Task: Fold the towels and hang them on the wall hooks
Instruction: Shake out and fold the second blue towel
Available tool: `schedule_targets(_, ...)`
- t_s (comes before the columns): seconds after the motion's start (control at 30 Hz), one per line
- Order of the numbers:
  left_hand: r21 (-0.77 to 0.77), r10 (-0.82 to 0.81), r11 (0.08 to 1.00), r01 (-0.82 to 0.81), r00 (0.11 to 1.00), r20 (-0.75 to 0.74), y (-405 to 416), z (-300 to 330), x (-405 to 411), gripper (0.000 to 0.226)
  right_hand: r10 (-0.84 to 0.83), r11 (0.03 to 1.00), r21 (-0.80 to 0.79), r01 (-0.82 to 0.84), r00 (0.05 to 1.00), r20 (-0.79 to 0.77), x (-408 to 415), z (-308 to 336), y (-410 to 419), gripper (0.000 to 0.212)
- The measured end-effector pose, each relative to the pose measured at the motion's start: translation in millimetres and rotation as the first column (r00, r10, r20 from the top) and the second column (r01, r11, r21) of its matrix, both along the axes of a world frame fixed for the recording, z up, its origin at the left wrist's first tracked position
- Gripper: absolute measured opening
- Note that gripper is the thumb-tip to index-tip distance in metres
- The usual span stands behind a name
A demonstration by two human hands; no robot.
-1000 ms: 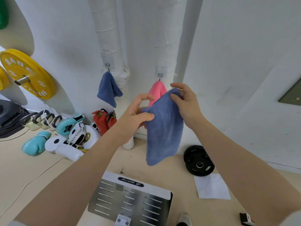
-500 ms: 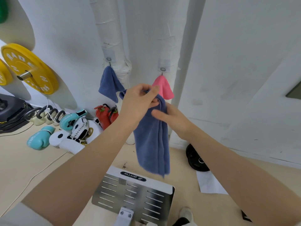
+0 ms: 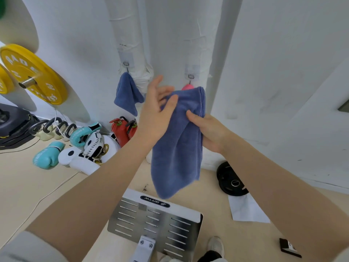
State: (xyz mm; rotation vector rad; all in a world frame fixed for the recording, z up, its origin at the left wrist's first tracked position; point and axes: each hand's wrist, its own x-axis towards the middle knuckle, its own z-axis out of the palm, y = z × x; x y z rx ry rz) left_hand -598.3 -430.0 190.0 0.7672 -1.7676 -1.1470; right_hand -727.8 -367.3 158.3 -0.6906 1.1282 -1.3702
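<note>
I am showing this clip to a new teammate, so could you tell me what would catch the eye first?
The blue towel in the middle, held up by the left hand and the right hand in front of the white wall. Behind it, another blue towel hangs from a hook. A yellow weight plate stands out at the far left, above boxing gloves on the floor.

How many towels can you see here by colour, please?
Blue towels: 2, one hanging on the left hook, one held in the hands
Pink towel: 1, mostly hidden behind the held one
Total: 3
</note>
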Motion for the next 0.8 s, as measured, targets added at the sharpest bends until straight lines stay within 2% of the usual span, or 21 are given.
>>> schedule_targets(0.07, 0.022, 0.117, 0.992, -0.121, 0.985, 0.129, -9.8, -23.1, 13.5, 0.059, 0.014, 1.000, 0.020, -0.018, 0.988, 0.157, -4.5, -3.0, 1.1, 0.036)
schedule_targets(0.1, 0.147, 0.121, 0.977, -0.153, 0.971, 0.204, -13.2, -36.1, 19.1, 0.065, 0.012, 0.999, 0.034, -0.020, 0.975, 0.221, -6.4, -3.4, 1.5, 0.041)
schedule_targets(0.13, 0.336, 0.061, 0.931, -0.145, 0.967, 0.247, -13.1, -47.0, 23.6, 0.074, 0.003, 0.999, 0.045, -0.016, 0.961, 0.277, -7.8, -3.2, 1.8, 0.043)
schedule_targets(0.17, 0.536, -0.025, 0.838, -0.105, 0.973, 0.230, -11.5, -55.5, 27.6, 0.077, -0.009, 0.999, 0.053, -0.009, 0.946, 0.325, -9.2, -3.2, 2.0, 0.044)
schedule_targets(0.23, 0.783, -0.142, 0.621, 0.021, 0.986, 0.086, -3.4, -63.6, 34.6, 0.054, -0.041, 0.998, 0.062, 0.018, 0.918, 0.393, -11.3, -4.4, 1.2, 0.044)
schedule_targets(0.3, 0.861, -0.132, 0.493, 0.123, 0.989, -0.066, -1.9, -68.7, 36.2, 0.042, -0.064, 0.997, 0.067, 0.039, 0.899, 0.433, -13.9, -6.8, -1.2, 0.045)
schedule_targets(0.33, 0.862, -0.133, 0.473, 0.179, 0.982, -0.131, -1.6, -67.9, 37.7, 0.041, -0.067, 0.996, 0.079, 0.036, 0.897, 0.437, -15.3, -8.0, -2.7, 0.045)
schedule_targets(0.43, 0.800, -0.207, 0.506, 0.322, 0.946, -0.250, -5.7, -61.7, 39.4, 0.029, -0.035, 0.986, 0.165, -0.020, 0.947, 0.321, -20.0, -11.8, -9.3, 0.048)
schedule_targets(0.53, 0.774, -0.213, 0.557, 0.300, 0.953, -0.216, -12.5, -61.8, 38.8, 0.021, -0.004, 0.967, 0.250, -0.046, 0.981, 0.195, -21.0, -22.3, -16.2, 0.061)
schedule_targets(0.63, 0.762, -0.160, 0.597, 0.251, 0.968, -0.193, -17.6, -63.1, 37.2, 0.021, -0.013, 0.968, 0.248, -0.040, 0.978, 0.211, -17.3, -37.3, -17.2, 0.073)
schedule_targets(0.73, 0.770, -0.102, 0.610, 0.189, 0.982, -0.160, -19.3, -65.1, 36.5, 0.020, 0.013, 0.979, 0.195, -0.064, 0.967, 0.254, -9.6, -51.0, -10.2, 0.061)
schedule_targets(0.8, 0.796, -0.084, 0.581, 0.168, 0.986, -0.146, -21.0, -67.1, 37.1, 0.023, 0.058, 0.978, 0.182, -0.103, 0.970, 0.236, -7.2, -56.8, -7.5, 0.051)
